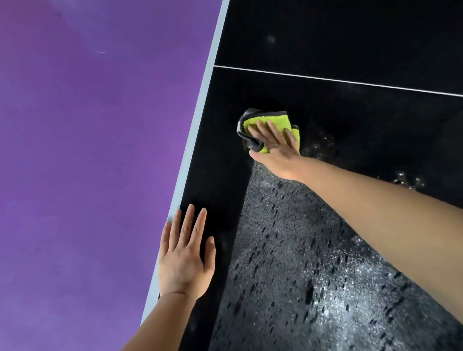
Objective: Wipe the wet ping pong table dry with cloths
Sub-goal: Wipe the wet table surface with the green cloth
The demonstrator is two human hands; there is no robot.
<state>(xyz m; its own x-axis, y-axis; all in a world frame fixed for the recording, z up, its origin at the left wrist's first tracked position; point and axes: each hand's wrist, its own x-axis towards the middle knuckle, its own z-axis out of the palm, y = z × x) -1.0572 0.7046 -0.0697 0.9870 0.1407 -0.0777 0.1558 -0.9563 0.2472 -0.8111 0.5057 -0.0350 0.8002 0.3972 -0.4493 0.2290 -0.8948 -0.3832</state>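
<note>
The black ping pong table [348, 43] fills the right half of the view, with a white edge line down its left side. A folded yellow-green cloth with a grey border [256, 121] lies on it. My right hand [274, 148] presses flat on the cloth with straight fingers. Behind this hand a band of the surface [288, 256] is covered in water droplets, and more drops glisten to its right. My left hand [187, 255] rests flat on the table near the left edge, fingers straight, holding nothing.
The purple floor [82, 144] lies beyond the table's left edge [198, 116]. A thin white line [359, 82] crosses the table beyond the cloth. A dark strip runs between the left edge and the wet band.
</note>
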